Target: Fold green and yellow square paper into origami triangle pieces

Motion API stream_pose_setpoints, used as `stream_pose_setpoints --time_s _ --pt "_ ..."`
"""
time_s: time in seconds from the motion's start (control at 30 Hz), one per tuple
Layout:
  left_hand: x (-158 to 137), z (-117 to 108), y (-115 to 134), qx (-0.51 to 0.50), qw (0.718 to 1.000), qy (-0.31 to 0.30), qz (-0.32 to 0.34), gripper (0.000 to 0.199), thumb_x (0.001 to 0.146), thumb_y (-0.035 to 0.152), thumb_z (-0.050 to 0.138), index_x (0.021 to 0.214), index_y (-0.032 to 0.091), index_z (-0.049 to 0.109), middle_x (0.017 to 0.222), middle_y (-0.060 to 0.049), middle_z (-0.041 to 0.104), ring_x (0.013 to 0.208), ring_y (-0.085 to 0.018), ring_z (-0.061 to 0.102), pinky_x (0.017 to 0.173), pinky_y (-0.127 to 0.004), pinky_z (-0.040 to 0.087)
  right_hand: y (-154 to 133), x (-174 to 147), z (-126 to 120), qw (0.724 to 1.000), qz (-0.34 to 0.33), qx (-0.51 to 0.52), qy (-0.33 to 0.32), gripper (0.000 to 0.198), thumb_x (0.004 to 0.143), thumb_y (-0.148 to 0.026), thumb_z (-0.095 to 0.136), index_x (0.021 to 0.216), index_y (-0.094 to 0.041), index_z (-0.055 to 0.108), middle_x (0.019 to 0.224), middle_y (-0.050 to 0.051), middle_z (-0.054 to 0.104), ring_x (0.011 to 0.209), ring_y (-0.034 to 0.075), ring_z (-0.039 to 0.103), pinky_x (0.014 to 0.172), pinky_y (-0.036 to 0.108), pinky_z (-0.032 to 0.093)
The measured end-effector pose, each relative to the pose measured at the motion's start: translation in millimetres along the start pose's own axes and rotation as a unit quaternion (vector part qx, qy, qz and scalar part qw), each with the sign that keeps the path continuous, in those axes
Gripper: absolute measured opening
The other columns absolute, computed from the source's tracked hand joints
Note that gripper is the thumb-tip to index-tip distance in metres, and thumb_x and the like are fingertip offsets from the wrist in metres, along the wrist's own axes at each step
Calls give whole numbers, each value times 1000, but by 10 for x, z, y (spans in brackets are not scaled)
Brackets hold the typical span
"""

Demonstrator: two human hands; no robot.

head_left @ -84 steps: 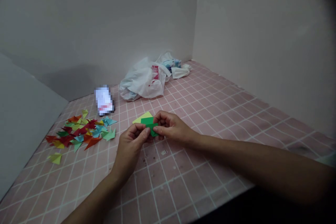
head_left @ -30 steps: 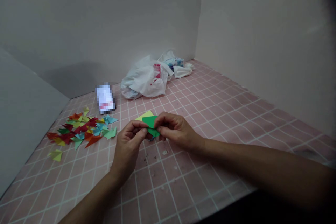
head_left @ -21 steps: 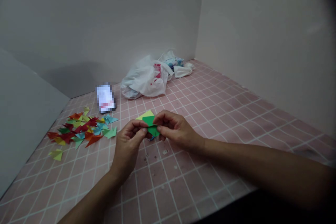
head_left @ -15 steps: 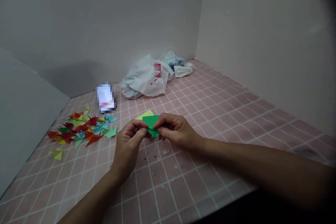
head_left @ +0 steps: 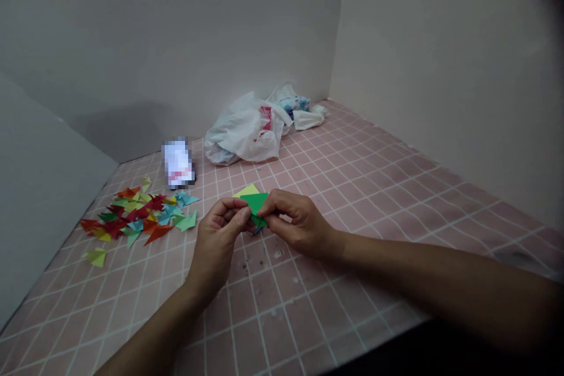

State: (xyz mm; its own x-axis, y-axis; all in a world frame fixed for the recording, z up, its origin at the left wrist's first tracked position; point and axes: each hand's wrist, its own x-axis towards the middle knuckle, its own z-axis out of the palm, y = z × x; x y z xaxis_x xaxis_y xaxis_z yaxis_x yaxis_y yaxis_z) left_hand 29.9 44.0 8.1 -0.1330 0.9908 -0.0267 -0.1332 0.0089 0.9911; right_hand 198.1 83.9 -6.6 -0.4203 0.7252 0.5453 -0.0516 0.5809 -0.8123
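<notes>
A small piece of folded green paper (head_left: pixel 254 202) is held up between my two hands over the pink checked tabletop. My left hand (head_left: pixel 224 226) pinches its left edge between thumb and fingers. On the other side, my right hand (head_left: pixel 293 220) grips the right edge with thumb and forefinger, covering part of it. Behind the green piece, a sheet of yellow paper (head_left: pixel 247 190) lies on the table. A small dark blue bit shows just below the green paper; what it is I cannot make out.
Several folded paper pieces (head_left: pixel 136 211) in red, orange, yellow, green and blue lie heaped at the left, with one yellow piece (head_left: pixel 96 257) apart. Behind them a phone (head_left: pixel 177 163) with a blurred screen leans upright. White plastic bags (head_left: pixel 247 129) sit by the wall.
My left thumb and fingers have shifted slightly on the green paper's left edge. The right hand still grips the other side, and its fingers have moved a little.
</notes>
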Motion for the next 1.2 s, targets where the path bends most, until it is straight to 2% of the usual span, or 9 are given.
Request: stream_pose_setpoints --time_s 0.07,0.13,0.23,0.43,0.57,0.67,0.8,0.97,1.2 --pt "6 4 17 13 1000 0 8 20 76 26 79 88 17 66 73 2 68 62 -11 63 61 -23 52 -8 3 -6 999 33 35 -15 10 84 -11 55 83 -20 60 81 1 63 74 14 59 68 28 48" --pt "12 5 37 36 999 -6 27 18 76 25 78 87 17 66 73 2 68 62 -11 63 61 -23 52 -12 8 -15 989 87 114 -27 4 86 -17 57 88 -19 59 81 1 63 70 12 59 64 26 49" --pt "16 -1 59 71 996 -22 58 16 77 23 76 87 17 65 71 2 67 62 -11 63 60 -22 52 15 23 -24 963 166 210 -37 12 91 -30 57 92 -18 57 76 -1 61 59 9 57 55 23 48" --pt "25 -17 30 76 993 -27 82 21 77 24 77 92 18 63 73 3 67 64 -11 63 60 -22 52 106 41 8 928 272 238 -91 18 86 -32 64 79 -17 56 56 -5 56 42 7 50 41 18 41" --pt "37 -28 -15 40 999 -24 29 26 78 29 77 98 17 65 72 2 68 63 -12 63 61 -23 52 95 41 26 933 271 227 -62 18 87 -30 64 77 -18 54 57 -5 59 42 7 53 42 18 43" --pt "38 -26 -36 3 999 -27 -31 25 76 34 80 88 15 68 73 0 69 63 -10 62 62 -22 51 89 44 23 942 254 218 -37 17 88 -27 63 76 -18 53 54 -6 58 43 7 53 43 17 42" --pt "32 -14 -29 -20 996 -29 -85 31 68 38 85 78 14 68 68 0 69 60 -9 61 60 -20 51 100 46 22 940 251 229 -30 15 89 -24 59 77 -18 52 54 -5 58 43 7 53 45 18 43" --pt "34 -26 -7 4 994 -28 -103 35 67 41 86 82 15 67 59 2 68 50 -9 60 50 -18 49 105 40 29 939 256 227 -31 14 89 -22 59 78 -19 52 52 -6 58 43 7 54 44 18 43" --pt "46 -39 -22 5 995 -34 -98 32 68 38 86 82 15 68 61 2 69 52 -10 63 53 -19 53 114 23 47 936 267 229 -30 17 89 -24 62 77 -19 51 55 -5 60 43 7 54 44 18 43"
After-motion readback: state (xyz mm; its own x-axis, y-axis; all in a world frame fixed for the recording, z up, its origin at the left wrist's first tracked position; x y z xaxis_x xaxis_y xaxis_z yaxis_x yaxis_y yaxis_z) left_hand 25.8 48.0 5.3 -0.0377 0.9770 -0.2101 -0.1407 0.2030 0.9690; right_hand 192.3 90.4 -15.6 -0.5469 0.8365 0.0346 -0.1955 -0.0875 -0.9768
